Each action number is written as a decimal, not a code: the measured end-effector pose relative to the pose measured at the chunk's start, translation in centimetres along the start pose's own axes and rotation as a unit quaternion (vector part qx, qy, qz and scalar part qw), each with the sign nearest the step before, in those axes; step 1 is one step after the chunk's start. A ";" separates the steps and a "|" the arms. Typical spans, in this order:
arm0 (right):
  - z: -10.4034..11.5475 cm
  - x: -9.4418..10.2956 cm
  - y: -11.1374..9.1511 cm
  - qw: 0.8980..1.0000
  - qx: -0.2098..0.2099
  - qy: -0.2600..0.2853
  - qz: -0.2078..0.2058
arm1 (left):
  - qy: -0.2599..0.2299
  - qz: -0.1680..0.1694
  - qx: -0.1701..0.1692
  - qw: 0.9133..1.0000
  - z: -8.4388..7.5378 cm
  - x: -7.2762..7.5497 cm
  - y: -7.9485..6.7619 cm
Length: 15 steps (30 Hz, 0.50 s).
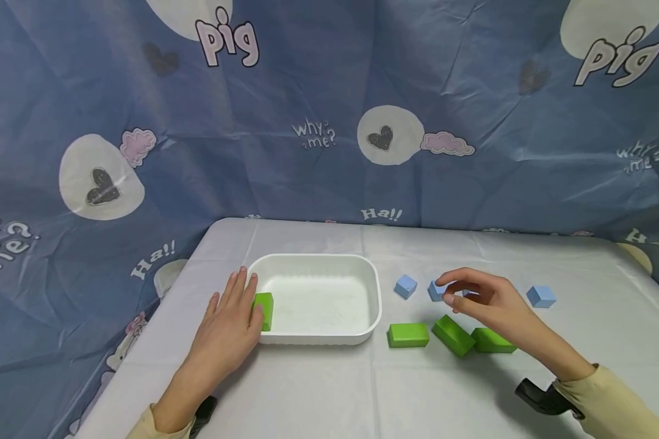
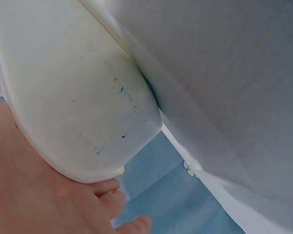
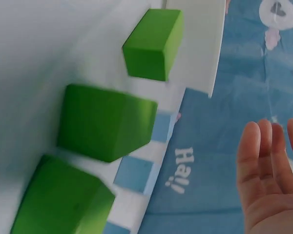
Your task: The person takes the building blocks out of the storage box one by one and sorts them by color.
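Observation:
My left hand (image 1: 225,335) rests at the left side of a white tray (image 1: 324,299), fingers straight along the rim. Inside, by the left wall, lies a green block (image 1: 266,312), partly covered by the thumb. In the left wrist view, that hand (image 2: 49,195) lies against the tray's outer wall (image 2: 73,87). My right hand (image 1: 496,299) hovers over the table with fingers loosely bent and holds nothing. Near it are three green blocks, a left one (image 1: 408,335), a slanted one (image 1: 453,335) and a right one (image 1: 491,341). Behind its fingers, blue cubes (image 1: 436,291) are partly hidden.
One blue cube (image 1: 406,286) sits just right of the tray, another (image 1: 541,296) farther right. A white cloth (image 1: 318,390) covers the table. Behind it hangs a blue printed curtain (image 1: 307,183). Black wrist straps (image 1: 543,399) show at the sleeves.

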State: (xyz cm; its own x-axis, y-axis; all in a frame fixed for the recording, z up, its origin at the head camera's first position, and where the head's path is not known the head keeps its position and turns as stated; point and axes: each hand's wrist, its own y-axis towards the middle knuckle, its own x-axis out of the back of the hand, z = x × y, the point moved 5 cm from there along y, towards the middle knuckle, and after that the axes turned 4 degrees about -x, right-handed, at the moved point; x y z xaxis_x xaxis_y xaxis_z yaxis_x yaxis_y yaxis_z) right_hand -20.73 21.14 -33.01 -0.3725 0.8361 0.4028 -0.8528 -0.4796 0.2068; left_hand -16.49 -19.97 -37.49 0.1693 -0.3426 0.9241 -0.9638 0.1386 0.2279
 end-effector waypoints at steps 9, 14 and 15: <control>1.1 -2.3 1.6 1.000 -0.004 0.028 0.012 | 0.000 0.004 0.000 1.000 0.0 0.1 0.0; 1.3 -4.7 1.8 0.999 -0.014 0.043 -0.007 | -0.002 0.008 0.003 1.000 -0.1 0.2 0.0; 1.4 -5.3 1.9 0.999 -0.015 0.049 -0.008 | -0.002 0.009 0.003 1.000 -0.1 0.2 0.0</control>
State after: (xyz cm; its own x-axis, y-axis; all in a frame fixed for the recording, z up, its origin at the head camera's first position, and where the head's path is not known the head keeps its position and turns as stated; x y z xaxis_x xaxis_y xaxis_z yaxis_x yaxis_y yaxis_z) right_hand -19.84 15.47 -33.50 -0.3911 0.8664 0.3104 -0.8692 -0.4586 0.1847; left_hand -16.47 -19.97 -37.28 0.1517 -0.3431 0.9270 -0.9680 0.1383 0.2096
